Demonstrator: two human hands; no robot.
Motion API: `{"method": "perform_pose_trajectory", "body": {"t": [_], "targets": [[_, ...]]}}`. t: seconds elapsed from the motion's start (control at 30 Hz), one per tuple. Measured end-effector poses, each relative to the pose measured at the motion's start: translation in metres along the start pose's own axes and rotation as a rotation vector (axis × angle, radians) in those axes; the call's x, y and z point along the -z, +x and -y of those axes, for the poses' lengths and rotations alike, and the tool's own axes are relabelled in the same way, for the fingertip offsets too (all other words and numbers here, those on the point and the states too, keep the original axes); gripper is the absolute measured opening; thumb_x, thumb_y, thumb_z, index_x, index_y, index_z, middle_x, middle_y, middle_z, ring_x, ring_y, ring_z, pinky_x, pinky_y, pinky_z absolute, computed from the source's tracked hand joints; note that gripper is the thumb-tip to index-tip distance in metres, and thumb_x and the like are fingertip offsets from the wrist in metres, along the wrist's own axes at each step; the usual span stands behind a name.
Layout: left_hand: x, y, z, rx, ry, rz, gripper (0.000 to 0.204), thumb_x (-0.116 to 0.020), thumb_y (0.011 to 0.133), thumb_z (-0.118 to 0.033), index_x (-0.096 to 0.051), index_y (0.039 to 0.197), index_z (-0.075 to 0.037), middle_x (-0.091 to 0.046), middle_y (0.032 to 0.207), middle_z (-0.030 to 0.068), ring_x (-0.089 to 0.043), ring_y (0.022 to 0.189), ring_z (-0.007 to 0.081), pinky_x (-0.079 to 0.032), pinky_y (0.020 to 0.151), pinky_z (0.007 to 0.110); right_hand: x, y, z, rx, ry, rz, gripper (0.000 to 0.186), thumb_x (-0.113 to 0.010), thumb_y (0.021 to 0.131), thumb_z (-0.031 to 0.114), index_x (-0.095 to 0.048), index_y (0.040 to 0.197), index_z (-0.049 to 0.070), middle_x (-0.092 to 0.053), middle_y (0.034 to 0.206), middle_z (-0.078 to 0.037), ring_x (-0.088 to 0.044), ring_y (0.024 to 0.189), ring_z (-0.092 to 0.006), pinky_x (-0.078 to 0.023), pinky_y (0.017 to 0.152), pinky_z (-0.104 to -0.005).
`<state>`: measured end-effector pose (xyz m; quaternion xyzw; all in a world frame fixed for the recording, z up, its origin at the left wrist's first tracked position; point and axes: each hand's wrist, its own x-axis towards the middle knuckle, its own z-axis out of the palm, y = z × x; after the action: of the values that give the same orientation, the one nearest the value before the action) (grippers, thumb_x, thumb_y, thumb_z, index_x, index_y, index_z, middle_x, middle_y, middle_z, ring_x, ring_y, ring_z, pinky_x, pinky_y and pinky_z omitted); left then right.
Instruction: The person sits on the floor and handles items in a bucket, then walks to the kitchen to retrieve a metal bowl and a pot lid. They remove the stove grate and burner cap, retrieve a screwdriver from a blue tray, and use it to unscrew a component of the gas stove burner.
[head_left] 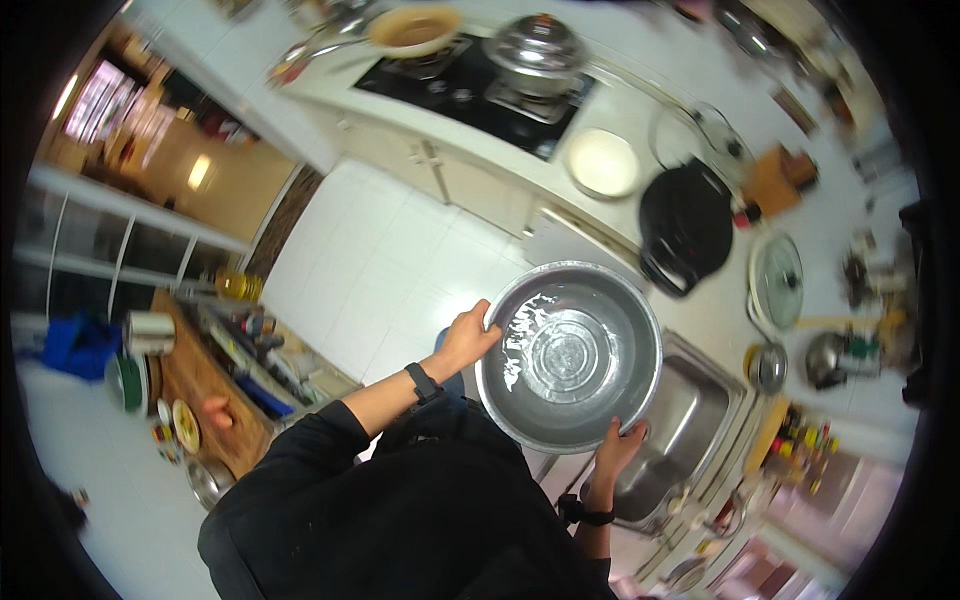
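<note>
A wide grey metal basin (625,365) hangs in front of me, held between both hands, with what looks like clear water glinting in its bottom. My left hand (468,338) is closed on the left rim, its thumb over the edge. At the lower right rim my right hand (618,450) grips too, thumb inside and fingers beneath. The basin overlaps the near left edge of the steel sink (690,430), hiding part of it. Dark bands circle both wrists.
Along the counter stand a black pot (688,215), a white round dish (603,163) and a glass lid (777,280). Farther off, a lidded steel pot (540,60) sits on the black stove (450,90). Behind my left side is a wooden worktop (205,385) holding plates and food.
</note>
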<state>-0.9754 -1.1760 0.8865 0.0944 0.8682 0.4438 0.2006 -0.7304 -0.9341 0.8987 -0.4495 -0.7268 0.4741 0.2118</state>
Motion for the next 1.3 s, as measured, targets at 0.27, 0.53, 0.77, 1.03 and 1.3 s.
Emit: {"method": "perform_pose_trajectory", "body": {"t": [0.27,0.53,0.77,1.03,1.3], "targets": [[0.171,-0.029,0.13,0.173,-0.158,-0.444,0.024,-0.06,0.081,-0.017,-0.052,0.096,0.0,-0.062,0.067,0.0235,-0.063,0.064,0.0419,-0.049,0.061,0.049,-0.205,0.0,0.093,0.286,-0.179,0.427,0.021,-0.067,0.085,0.009,-0.049,0.092,-0.001,-0.05,0.077,-0.006,-0.046,0.07,-0.017,-0.042,0.068,-0.0326],[0.363,-0.015,0.246,0.298,-0.289,-0.716,0.022,-0.059,0.081,-0.014,-0.054,0.098,0.001,-0.066,0.078,0.024,-0.067,0.073,0.0408,-0.052,0.065,0.046,-0.453,-0.057,0.201,0.435,-0.158,0.689,0.022,-0.068,0.085,0.01,-0.052,0.095,-0.002,-0.06,0.08,-0.012,-0.055,0.072,-0.019,-0.046,0.068,-0.0337],[0.497,0.015,0.331,0.527,-0.272,-0.927,0.024,-0.061,0.082,-0.014,-0.054,0.096,0.003,-0.066,0.078,0.0234,-0.067,0.069,0.0363,-0.051,0.065,0.042,-0.669,-0.098,0.315,0.573,-0.182,0.941,0.02,-0.068,0.085,0.009,-0.052,0.092,-0.001,-0.06,0.077,-0.013,-0.056,0.068,-0.0212,-0.046,0.066,-0.0341],[0.63,0.059,0.41,0.715,-0.221,-1.281,0.022,-0.062,0.08,-0.015,-0.056,0.093,0.002,-0.061,0.067,0.0149,-0.061,0.059,0.0247,-0.048,0.059,0.037,-0.936,-0.154,0.425,0.695,-0.15,1.291,0.019,-0.067,0.085,0.009,-0.051,0.089,0.0,-0.057,0.07,-0.008,-0.051,0.062,-0.0156,-0.044,0.06,-0.0313],[0.783,0.134,0.497,0.812,-0.444,-1.48,0.022,-0.061,0.081,-0.014,-0.057,0.096,0.001,-0.066,0.075,0.0172,-0.063,0.066,0.0275,-0.05,0.065,0.038,-1.176,-0.23,0.536,0.759,-0.207,1.487,0.016,-0.066,0.085,0.009,-0.053,0.089,0.001,-0.06,0.072,-0.007,-0.056,0.064,-0.0145,-0.044,0.059,-0.0309]]}}
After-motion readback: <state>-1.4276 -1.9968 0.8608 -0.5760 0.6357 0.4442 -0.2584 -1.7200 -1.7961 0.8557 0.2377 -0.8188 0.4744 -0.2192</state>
